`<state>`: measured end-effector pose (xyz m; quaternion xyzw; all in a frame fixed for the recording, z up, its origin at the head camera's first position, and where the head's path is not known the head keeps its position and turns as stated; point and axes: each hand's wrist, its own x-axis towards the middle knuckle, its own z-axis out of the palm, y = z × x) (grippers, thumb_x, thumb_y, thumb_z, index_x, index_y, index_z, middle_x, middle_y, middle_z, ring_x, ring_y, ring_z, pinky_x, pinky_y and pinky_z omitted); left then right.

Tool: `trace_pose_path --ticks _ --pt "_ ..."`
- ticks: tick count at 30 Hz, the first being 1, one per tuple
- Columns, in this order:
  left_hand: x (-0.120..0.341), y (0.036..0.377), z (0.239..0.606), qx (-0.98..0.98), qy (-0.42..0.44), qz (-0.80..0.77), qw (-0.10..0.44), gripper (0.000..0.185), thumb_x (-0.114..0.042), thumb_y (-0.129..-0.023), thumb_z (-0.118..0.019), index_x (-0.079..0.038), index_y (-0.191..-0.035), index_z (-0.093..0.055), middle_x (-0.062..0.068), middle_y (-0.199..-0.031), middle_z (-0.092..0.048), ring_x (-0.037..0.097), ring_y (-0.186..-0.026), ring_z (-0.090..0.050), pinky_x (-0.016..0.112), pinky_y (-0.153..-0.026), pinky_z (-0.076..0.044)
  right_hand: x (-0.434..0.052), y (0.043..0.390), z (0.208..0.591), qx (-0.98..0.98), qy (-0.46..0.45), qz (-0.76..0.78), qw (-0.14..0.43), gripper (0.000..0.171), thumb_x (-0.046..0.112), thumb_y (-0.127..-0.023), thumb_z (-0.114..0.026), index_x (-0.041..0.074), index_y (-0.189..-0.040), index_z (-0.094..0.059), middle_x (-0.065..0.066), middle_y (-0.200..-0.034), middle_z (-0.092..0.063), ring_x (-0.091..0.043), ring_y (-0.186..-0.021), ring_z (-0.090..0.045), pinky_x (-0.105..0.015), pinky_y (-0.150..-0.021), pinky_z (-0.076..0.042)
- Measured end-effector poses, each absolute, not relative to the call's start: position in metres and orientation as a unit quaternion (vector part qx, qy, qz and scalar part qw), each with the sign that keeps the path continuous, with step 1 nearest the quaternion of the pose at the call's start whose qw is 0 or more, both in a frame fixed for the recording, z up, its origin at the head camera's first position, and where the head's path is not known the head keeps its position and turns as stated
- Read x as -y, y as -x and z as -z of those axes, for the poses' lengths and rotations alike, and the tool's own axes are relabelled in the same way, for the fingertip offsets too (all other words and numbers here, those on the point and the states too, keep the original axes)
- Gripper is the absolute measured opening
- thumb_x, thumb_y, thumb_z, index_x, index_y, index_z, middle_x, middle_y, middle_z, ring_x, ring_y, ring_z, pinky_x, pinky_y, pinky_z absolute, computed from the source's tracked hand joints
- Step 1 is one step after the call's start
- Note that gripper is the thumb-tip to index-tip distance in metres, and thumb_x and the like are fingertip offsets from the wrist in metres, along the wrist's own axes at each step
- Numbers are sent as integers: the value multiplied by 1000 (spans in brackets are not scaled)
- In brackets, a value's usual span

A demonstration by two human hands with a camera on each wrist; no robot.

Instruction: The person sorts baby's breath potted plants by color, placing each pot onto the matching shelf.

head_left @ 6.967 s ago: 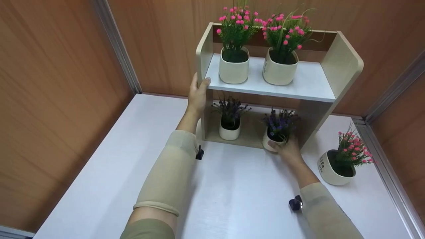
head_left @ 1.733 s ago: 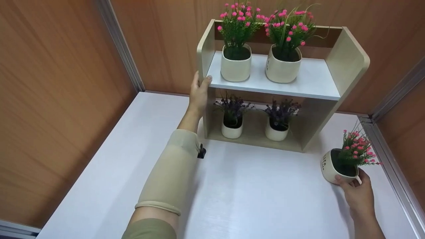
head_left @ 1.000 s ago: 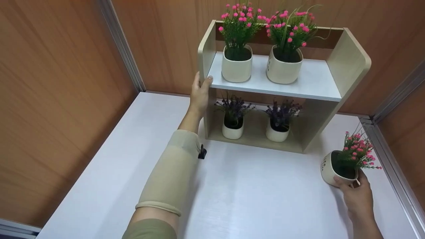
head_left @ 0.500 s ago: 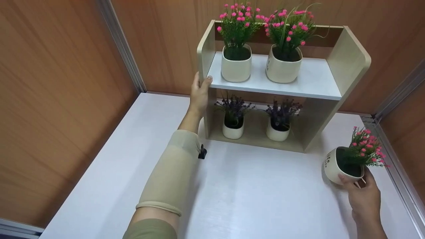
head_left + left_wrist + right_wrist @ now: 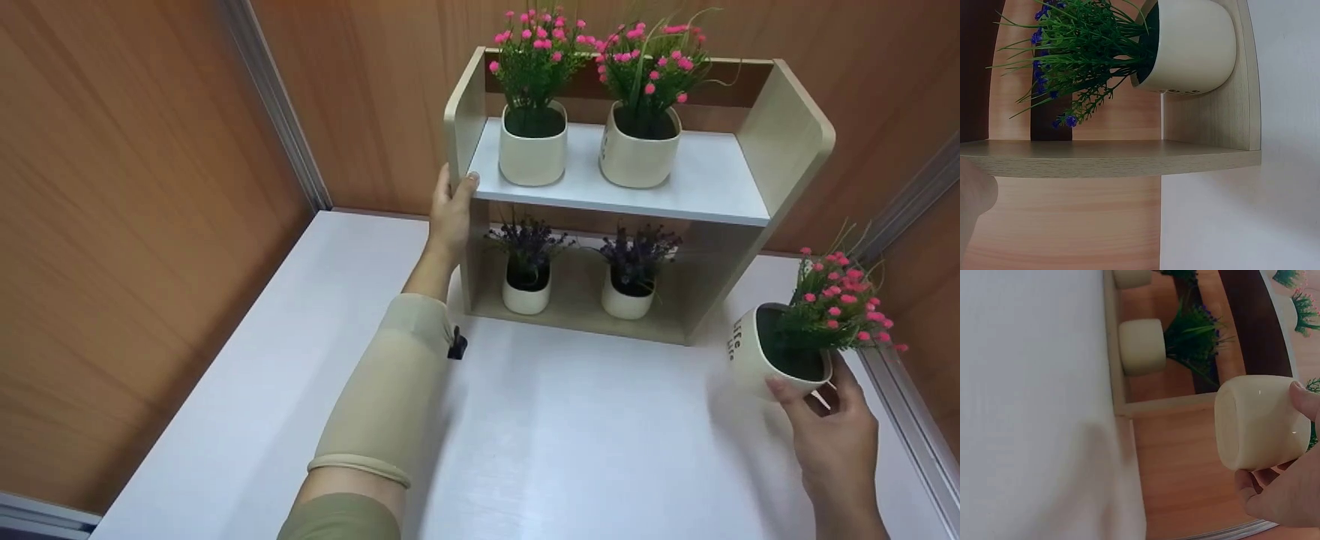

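Observation:
My right hand (image 5: pixel 829 427) grips a cream pot of pink flowers (image 5: pixel 776 352) at the far right and holds it lifted off the white table (image 5: pixel 570 442); the right wrist view shows the pot's underside (image 5: pixel 1258 422) in the air. My left hand (image 5: pixel 450 214) clasps the left side panel of a small two-level wooden shelf (image 5: pixel 780 142). Two cream pots of pink flowers (image 5: pixel 532 142) (image 5: pixel 637 146) stand on the upper board. Two small white pots of purple flowers (image 5: pixel 525 289) (image 5: pixel 626 292) sit on the lower level; one purple-flower pot (image 5: pixel 1190 45) shows in the left wrist view.
Brown wood-grain partition walls (image 5: pixel 135 225) enclose the table on the left, back and right, with metal trim (image 5: pixel 907 420) along the right edge. The upper board has bare space (image 5: pixel 712 180) to the right of its two pots.
My right hand has raised the pink-flower pot off the table and tilted it a little. The left hand has stayed on the shelf's side panel.

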<state>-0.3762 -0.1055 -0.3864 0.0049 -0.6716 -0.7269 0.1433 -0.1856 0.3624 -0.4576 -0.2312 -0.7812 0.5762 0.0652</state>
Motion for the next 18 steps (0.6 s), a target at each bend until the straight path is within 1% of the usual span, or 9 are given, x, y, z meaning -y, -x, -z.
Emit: trace_pose_path --ticks 3,4,5,6,9,11,12,14,18 --pt "106 376 387 669 -3 729 145 79 -43 -109 -56 -19 -175 -18 9 -183 -20 29 -172 -14 53 -141 -13 -356 181 448 787 221 -570 75 95 29 -99 -81 45 -171 -21 3 -183 -23 -33 -154 -47 -30 -115 -45" --pt "106 376 387 669 -3 729 144 79 -43 -109 -56 -20 -175 -18 9 -183 -20 29 -172 -14 53 -141 -13 -354 180 446 791 218 -566 80 95 29 -99 -81 44 -171 -22 2 -182 -25 -33 -153 -47 -29 -114 -46" --pt "106 376 387 669 -3 729 143 79 -43 -109 -56 -20 -175 -19 8 -183 -21 29 -172 -14 53 -141 -14 -352 179 443 794 215 -563 85 94 28 -99 -81 44 -171 -23 1 -182 -27 -31 -152 -48 -25 -113 -47" --pt "106 376 386 670 -4 729 141 79 -44 -109 -56 -21 -175 -19 7 -183 -21 28 -172 -14 52 -141 -13 -350 179 440 795 213 -561 88 94 27 -99 -81 44 -171 -23 1 -181 -28 -32 -153 -47 -26 -113 -47" --pt "106 376 386 672 -9 728 136 80 -45 -109 -56 -23 -175 -18 5 -184 -19 27 -173 -13 51 -141 -13 -345 178 434 795 197 -564 107 93 22 -98 -82 41 -171 -28 -4 -179 -34 -29 -149 -50 -11 -99 -52" --pt "107 376 386 672 -13 728 134 81 -46 -109 -56 -23 -176 -16 5 -184 -17 26 -173 -12 50 -142 -13 -341 177 429 793 183 -568 122 92 17 -97 -83 40 -170 -31 -6 -176 -38 -23 -144 -52 -2 -89 -51" --pt "107 376 386 671 -12 729 135 81 -46 -109 -56 -23 -176 -16 5 -184 -17 26 -173 -12 49 -142 -13 -339 177 426 792 175 -571 128 92 16 -97 -83 40 -170 -32 -6 -175 -39 -20 -142 -52 0 -87 -51" --pt "107 376 386 671 -11 729 137 81 -45 -109 -56 -22 -176 -16 6 -184 -17 26 -173 -13 49 -142 -13 -335 177 420 793 158 -570 142 91 13 -96 -83 38 -169 -35 -6 -171 -44 -15 -138 -53 1 -87 -51" --pt "107 375 386 676 -12 725 134 84 -47 -109 -56 -21 -176 -13 6 -185 -13 26 -173 -9 50 -142 -11 -327 177 406 802 123 -560 167 88 10 -95 -83 34 -168 -39 -2 -165 -50 -6 -133 -52 0 -95 -50"
